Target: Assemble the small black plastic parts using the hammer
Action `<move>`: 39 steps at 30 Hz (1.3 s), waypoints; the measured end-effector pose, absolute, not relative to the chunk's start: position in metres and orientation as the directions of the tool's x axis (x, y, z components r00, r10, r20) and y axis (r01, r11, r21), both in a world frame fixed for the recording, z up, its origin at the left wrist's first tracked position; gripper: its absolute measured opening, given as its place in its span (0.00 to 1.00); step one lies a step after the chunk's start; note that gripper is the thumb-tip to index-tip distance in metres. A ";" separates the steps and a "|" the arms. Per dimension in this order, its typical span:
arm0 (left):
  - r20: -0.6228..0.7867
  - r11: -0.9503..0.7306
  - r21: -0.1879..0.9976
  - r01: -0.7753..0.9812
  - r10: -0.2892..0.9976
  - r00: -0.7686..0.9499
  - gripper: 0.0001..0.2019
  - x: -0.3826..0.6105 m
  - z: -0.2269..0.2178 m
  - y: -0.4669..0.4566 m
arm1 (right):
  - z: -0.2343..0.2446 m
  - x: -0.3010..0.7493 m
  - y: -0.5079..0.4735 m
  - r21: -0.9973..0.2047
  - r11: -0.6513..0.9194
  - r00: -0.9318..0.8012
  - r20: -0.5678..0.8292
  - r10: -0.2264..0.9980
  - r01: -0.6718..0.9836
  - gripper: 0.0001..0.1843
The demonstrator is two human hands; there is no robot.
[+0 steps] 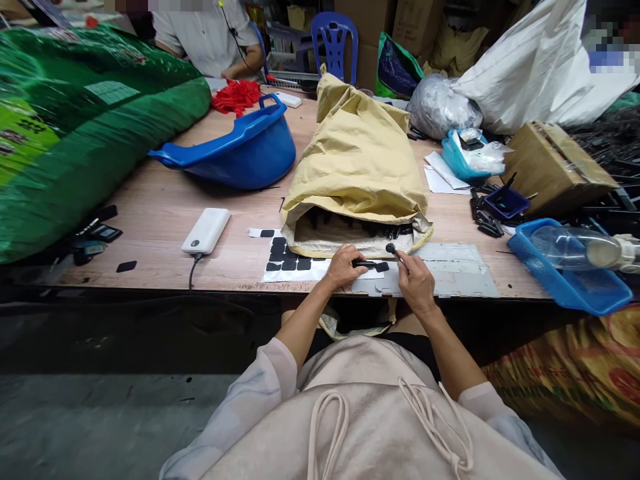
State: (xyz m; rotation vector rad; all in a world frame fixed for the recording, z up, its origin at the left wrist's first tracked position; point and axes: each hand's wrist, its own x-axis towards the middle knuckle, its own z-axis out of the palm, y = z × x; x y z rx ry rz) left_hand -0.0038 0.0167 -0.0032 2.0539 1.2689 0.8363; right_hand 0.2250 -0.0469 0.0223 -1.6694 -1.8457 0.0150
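My left hand (344, 265) is closed around a slim black plastic part (367, 264) that lies across the table's front edge. My right hand (414, 280) pinches a small round black pad (391, 249) just above that part's right end. Under both hands lies a white sheet with black square pads (286, 257). A grey backing sheet (450, 267) lies to its right. Directly behind them, a tan paper sack (356, 167) lies open toward me, with more black parts inside its mouth.
A white power bank (207, 231) with a cable and a blue basin (240, 150) lie left. A green sack (75, 127) fills the far left. At right are a blue tray with a plastic bottle (570, 263), a cardboard box (555, 167) and black clips. Another person sits across the table.
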 end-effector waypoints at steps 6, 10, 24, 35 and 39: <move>0.196 -0.386 0.730 0.563 0.909 0.369 0.08 -0.003 0.001 0.014 | 0.005 0.255 -0.027 -0.186 0.102 -0.009 0.443 0.896 0.977 0.19; 0.185 -0.390 0.722 0.572 0.905 0.384 0.10 -0.005 0.002 0.013 | -0.004 0.255 -0.029 -0.124 0.071 -0.007 0.454 0.891 0.990 0.18; 0.160 -0.598 0.717 0.358 0.642 0.750 0.11 0.011 -0.004 -0.078 | -0.003 0.248 -0.032 -0.116 0.051 0.003 0.423 0.906 0.992 0.19; -0.615 -0.015 0.517 0.856 0.689 0.383 0.24 0.012 -0.069 -0.090 | -0.004 0.246 -0.031 -0.115 0.056 0.003 0.461 0.887 0.992 0.18; -0.480 -0.160 0.667 0.728 0.655 0.584 0.22 0.015 -0.033 -0.089 | -0.005 0.247 -0.031 -0.111 0.059 0.000 0.471 0.882 0.992 0.18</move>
